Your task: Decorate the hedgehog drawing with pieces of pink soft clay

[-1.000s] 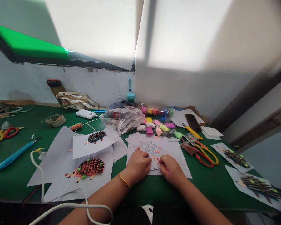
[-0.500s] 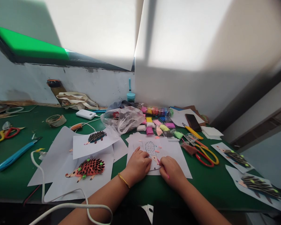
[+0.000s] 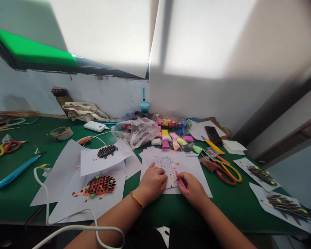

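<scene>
My left hand (image 3: 153, 181) lies on the white paper with a gold bangle at its wrist. Its fingers press on the sheet left of a hedgehog drawing (image 3: 167, 166), and no object shows in them. A slim pink clay modelling tool (image 3: 182, 184) is gripped in my right hand (image 3: 193, 188), pointing up and left beside the drawing's snout. The drawing has a scaly outlined body and a peach clay face (image 3: 171, 176) with a dark eye. Small peach clay pieces (image 3: 176, 163) lie on the paper to its right.
Several coloured clay packets (image 3: 166, 138) and a plastic bag (image 3: 137, 131) lie beyond the paper. Scissors (image 3: 229, 172) and a phone (image 3: 214, 135) are to the right. Leftward are a finished red hedgehog (image 3: 100, 186), a white cable (image 3: 48, 197) and a blue cutter (image 3: 18, 172).
My right hand has turned and shifted slightly, bringing more of the pink tool into view, with its upper end away from the snout. My left hand stays in place.
</scene>
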Available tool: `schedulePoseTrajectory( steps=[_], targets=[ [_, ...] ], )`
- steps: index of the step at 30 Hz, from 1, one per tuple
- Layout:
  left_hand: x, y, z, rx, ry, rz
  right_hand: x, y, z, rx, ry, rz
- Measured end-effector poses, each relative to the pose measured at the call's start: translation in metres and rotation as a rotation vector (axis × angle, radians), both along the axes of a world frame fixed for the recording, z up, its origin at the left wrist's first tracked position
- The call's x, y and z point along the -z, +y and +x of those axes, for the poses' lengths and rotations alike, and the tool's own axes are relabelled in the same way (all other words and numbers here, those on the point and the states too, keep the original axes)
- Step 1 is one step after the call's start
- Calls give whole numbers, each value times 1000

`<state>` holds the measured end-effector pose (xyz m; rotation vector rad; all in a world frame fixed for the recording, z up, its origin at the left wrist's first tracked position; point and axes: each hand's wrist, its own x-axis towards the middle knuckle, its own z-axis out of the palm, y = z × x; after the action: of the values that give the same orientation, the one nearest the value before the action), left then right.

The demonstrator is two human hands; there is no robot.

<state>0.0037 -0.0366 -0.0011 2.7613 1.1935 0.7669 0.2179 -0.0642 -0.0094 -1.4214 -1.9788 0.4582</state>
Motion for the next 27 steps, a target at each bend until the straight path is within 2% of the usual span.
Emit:
schedulePoseTrajectory(
  steps=[4,11,18,21,27],
  targets=[
    [0,0,0,6,-6,-6,-2,-1,7,-24,31,-10],
    [0,0,-1,6,-10,-2,2,-1,16,-7,-5,123],
    [-1,0,0,-1,-5,-3,4,1,14,-107,-83,253],
    [-1,0,0,-2,7,-13,3,2,13,-112,-96,221],
    [-1,0,-1,8,-16,-32,-2,3,19,-95,-120,22]
  ],
)
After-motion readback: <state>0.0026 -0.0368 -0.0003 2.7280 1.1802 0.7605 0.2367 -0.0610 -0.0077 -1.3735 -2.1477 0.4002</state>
